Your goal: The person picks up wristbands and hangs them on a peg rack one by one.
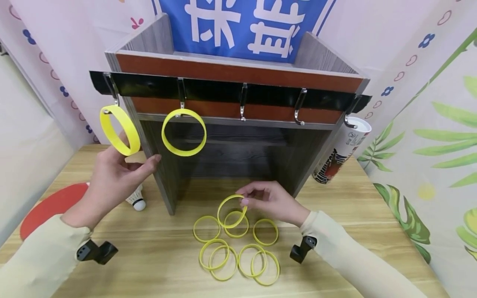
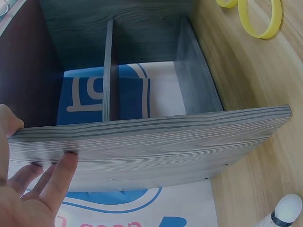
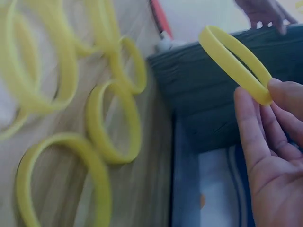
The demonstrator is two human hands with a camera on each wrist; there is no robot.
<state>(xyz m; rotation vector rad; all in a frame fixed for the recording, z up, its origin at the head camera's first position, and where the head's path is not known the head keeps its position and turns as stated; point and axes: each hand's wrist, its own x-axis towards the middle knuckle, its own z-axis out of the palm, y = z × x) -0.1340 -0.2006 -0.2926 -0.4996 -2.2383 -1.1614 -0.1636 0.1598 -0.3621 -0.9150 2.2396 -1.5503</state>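
My right hand [image 1: 273, 200] pinches a yellow ring [image 3: 236, 66] between thumb and fingers, above several more yellow rings [image 1: 265, 231] lying on the table. On the left, my left hand [image 1: 117, 174] is beside the wooden stand's left side panel [image 2: 156, 146], fingertips right at its outer face and thumb by its front edge. One yellow ring [image 1: 128, 128] hangs from the leftmost hook [image 1: 113, 89], in front of the left hand in the head view. Another yellow ring [image 1: 203, 134] hangs on the second hook [image 1: 181, 95]. The three hooks farther right carry no ring.
A black hook strip [image 1: 212, 90] crosses the stand's front. Left on the table [image 1: 149, 252] are a red paddle [image 1: 54, 207] and a shuttlecock [image 1: 137, 199]. A printed tube [image 1: 340, 151] stands by the stand's right side. Behind rises a blue panel [image 1: 242, 25] with white characters.
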